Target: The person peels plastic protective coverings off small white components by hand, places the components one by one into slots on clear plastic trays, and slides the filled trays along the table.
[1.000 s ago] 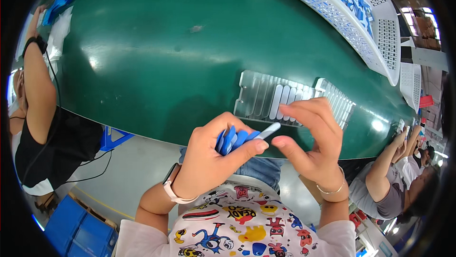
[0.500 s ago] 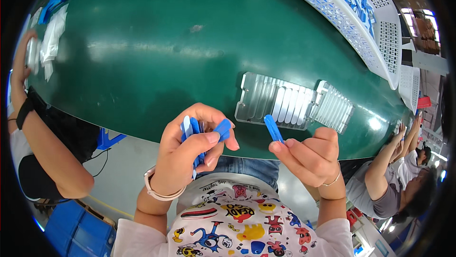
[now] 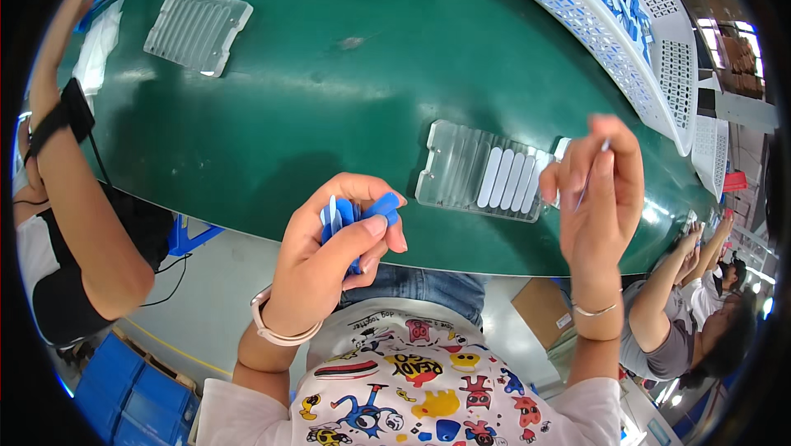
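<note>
My left hand is closed around a bundle of flat round-ended strips, blue and white, like small nail files; one blue strip sticks out past the thumb. My right hand, somewhat blurred, is raised over the table's right part. Its fingers pinch one thin strip, seen nearly edge-on. Just left of that hand lies a clear grooved tray, with several white strips side by side in its right part. A second clear tray is mostly hidden behind the right hand.
A white perforated basket of blue and white strips stands at the far right. At the far left of the green table lie another clear tray and plastic bags. A co-worker's arm reaches in on the left.
My right hand has moved up and right with its strip, now over the second tray. A clear tray has appeared at the far left, and the co-worker's hand there has moved farther up.
</note>
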`<act>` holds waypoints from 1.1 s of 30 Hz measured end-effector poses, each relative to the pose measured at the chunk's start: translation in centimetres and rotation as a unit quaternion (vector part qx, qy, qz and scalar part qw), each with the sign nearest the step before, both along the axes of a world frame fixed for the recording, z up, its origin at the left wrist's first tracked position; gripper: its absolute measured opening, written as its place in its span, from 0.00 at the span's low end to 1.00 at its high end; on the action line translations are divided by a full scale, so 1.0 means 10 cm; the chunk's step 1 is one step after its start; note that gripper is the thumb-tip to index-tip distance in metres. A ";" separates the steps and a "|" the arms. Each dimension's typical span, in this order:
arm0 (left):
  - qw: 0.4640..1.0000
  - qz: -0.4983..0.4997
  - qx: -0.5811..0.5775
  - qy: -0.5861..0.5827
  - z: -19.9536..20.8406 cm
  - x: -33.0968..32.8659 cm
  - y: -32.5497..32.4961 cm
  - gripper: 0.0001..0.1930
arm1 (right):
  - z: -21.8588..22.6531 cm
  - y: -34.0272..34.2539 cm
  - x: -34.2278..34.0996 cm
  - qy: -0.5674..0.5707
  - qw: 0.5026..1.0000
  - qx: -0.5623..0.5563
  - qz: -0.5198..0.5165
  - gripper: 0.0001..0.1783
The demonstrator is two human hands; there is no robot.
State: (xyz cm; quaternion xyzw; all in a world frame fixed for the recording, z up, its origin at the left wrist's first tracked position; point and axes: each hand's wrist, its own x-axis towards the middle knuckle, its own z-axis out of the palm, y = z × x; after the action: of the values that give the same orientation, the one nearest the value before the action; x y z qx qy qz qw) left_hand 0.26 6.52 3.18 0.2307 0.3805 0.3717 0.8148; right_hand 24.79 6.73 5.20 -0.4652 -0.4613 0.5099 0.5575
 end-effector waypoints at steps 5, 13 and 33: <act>1.000 0.009 0.011 0.024 0.00 -0.07 -0.02 0.09 | 0.14 0.26 0.14 -0.299 0.941 -0.048 0.151 0.15; 0.995 -0.050 0.040 0.071 0.06 -0.04 -0.10 0.10 | 0.33 0.85 -0.06 -0.476 0.745 0.068 0.461 0.17; 0.988 -0.069 0.089 0.106 0.05 -0.03 -0.03 0.06 | 0.31 0.44 -0.22 -0.598 0.736 0.150 0.279 0.19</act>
State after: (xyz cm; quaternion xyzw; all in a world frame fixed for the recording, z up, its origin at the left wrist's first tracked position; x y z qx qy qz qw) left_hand 0.00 6.23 3.65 0.3662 0.4129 0.3209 0.7697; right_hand 22.61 11.11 8.30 -0.4345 -0.8795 0.1838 0.0622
